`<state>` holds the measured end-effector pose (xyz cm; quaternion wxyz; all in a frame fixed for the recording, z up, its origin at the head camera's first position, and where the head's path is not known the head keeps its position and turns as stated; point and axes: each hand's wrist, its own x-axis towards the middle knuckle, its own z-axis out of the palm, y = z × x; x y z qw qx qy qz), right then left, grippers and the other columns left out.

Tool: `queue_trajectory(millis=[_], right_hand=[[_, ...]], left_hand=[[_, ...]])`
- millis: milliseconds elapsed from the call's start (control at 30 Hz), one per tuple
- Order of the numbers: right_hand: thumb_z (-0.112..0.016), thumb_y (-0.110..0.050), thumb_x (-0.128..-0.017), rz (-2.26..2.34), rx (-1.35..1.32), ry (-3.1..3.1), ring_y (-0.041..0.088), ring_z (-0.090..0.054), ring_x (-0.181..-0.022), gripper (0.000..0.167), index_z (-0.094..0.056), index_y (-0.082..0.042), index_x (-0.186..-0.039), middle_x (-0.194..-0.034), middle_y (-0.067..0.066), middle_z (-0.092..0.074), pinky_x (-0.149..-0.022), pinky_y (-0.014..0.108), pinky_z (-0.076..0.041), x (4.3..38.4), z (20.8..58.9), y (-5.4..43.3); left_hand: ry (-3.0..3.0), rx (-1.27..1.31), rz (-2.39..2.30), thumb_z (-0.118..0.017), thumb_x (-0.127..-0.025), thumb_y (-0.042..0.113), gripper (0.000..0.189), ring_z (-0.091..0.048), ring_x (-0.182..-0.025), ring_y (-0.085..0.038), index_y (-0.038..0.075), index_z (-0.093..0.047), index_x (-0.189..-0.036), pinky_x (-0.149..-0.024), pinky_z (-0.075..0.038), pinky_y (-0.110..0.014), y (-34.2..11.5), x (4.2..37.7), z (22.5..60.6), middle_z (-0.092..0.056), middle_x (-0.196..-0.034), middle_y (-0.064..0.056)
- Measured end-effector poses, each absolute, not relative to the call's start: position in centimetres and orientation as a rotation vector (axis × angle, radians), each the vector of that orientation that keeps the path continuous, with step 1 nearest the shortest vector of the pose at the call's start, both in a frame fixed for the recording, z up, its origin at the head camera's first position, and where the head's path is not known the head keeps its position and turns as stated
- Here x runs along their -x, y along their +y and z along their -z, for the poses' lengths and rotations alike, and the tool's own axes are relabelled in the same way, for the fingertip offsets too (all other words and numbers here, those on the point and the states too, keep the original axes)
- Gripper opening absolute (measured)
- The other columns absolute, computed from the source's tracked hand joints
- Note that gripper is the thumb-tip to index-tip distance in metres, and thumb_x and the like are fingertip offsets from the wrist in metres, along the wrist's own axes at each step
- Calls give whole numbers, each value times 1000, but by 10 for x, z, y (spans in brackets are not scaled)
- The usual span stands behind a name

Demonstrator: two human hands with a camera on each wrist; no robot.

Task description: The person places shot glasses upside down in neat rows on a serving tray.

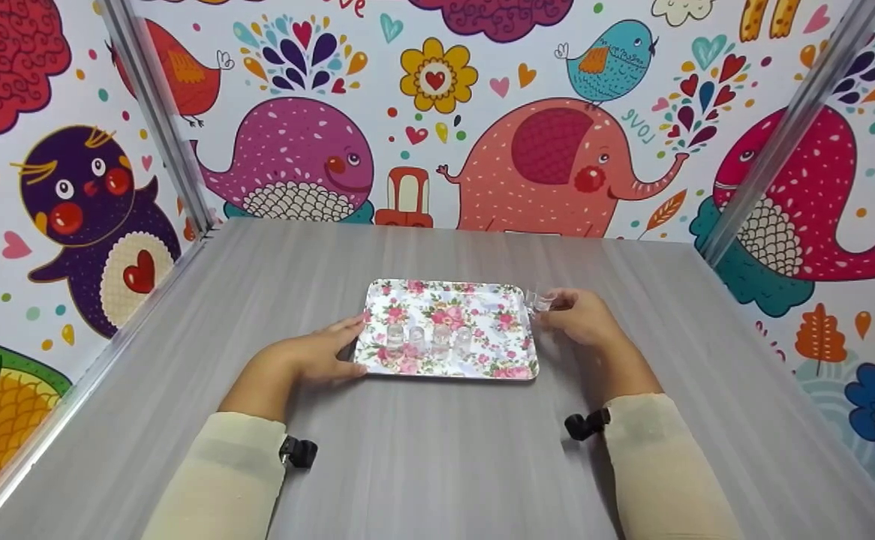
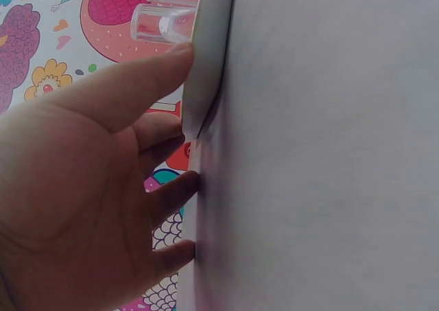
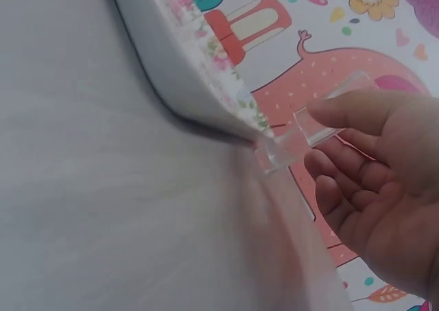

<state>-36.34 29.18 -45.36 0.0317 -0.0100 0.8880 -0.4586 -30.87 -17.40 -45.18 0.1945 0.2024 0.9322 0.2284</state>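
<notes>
A floral tray (image 1: 494,349) lies on the table. Several small clear glasses (image 1: 441,340) stand in a row on its front half; two show partly beyond the rim in the left wrist view. My left hand (image 1: 325,351) rests at the tray's left edge, with the thumb (image 2: 161,71) touching the rim and the other fingers spread, fairly straight. Just off the tray's right edge, my right hand (image 1: 580,315) pinches another small clear glass (image 3: 322,122) between thumb and fingers. That glass is tilted, its narrower end (image 3: 271,156) close to the tray's corner. Whether it touches the table is unclear.
The grey wood-grain table (image 1: 437,465) extends around the tray. Printed cartoon panels (image 1: 415,112) stand at the back and both sides, with metal posts (image 1: 167,120) at the corners. Each sleeve carries a black wrist camera (image 1: 300,453).
</notes>
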Motion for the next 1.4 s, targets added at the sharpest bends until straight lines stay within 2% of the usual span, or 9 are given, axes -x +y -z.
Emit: queue_trajectory(millis=[233, 400, 567, 800, 900, 1100, 1267, 1400], right_hand=[[-84, -28, -91, 1453, -12, 2693, 27, -62, -114, 40, -74, -16, -127, -125, 10, -70, -94, 31, -58, 356, 445, 279], [-85, -31, -91, 1470, 87, 2713, 25, -64, -110, 41, -74, -15, -127, -118, 10, -71, -88, 29, -59, 351, 442, 267], [-87, -26, -89, 1555, 191, 2691, 22, -65, -103, 38, -75, -11, -122, -109, 8, -72, -85, 28, -57, 344, 438, 255], [-89, -27, -88, 1578, 258, 2623, 24, -68, -99, 36, -77, -17, -120, -106, 8, -73, -96, 49, -62, 332, 432, 245], [-88, -26, -89, 1600, 288, 2600, 24, -69, -101, 35, -78, -17, -121, -108, 8, -74, -98, 52, -62, 330, 430, 242], [-86, -23, -91, 1640, 352, 2592, 24, -67, -98, 31, -78, -15, -121, -105, 7, -74, -90, 43, -64, 328, 429, 238], [-86, -28, -92, 1679, 382, 2591, 25, -61, -95, 40, -77, -11, -127, -104, 6, -70, -76, 26, -59, 327, 429, 237], [-87, -30, -91, 1688, 398, 2602, 24, -61, -95, 46, -75, -9, -130, -104, 6, -70, -74, 24, -57, 327, 429, 238]], left_hand=[[2611, -567, -652, -69, -104, 44, 93, -12, -168, -43, 8, -17, -172, -135, -15, -64, -174, 308, 452, -10, -183, -9], [2606, -557, -665, -69, -104, 44, 93, -12, -168, -44, 8, -17, -172, -135, -15, -64, -173, 307, 452, -10, -183, -9], [2610, -518, -658, -69, -103, 46, 93, -14, -168, -43, 11, -19, -173, -135, -16, -63, -173, 306, 452, -11, -183, -6], [2609, -518, -663, -69, -102, 46, 93, -14, -168, -42, 10, -19, -172, -135, -17, -63, -172, 307, 451, -11, -183, -5], [2613, -523, -658, -69, -103, 46, 93, -14, -168, -43, 10, -19, -172, -135, -16, -63, -172, 307, 451, -11, -183, -6], [2617, -521, -651, -69, -103, 45, 93, -14, -167, -43, 10, -18, -172, -135, -17, -64, -173, 307, 451, -12, -183, -7], [2618, -514, -647, -69, -103, 45, 92, -13, -168, -43, 10, -18, -173, -135, -16, -63, -173, 307, 451, -11, -183, -6], [2617, -506, -650, -68, -104, 44, 92, -12, -168, -43, 11, -17, -173, -135, -16, -64, -172, 306, 450, -10, -183, -5]])
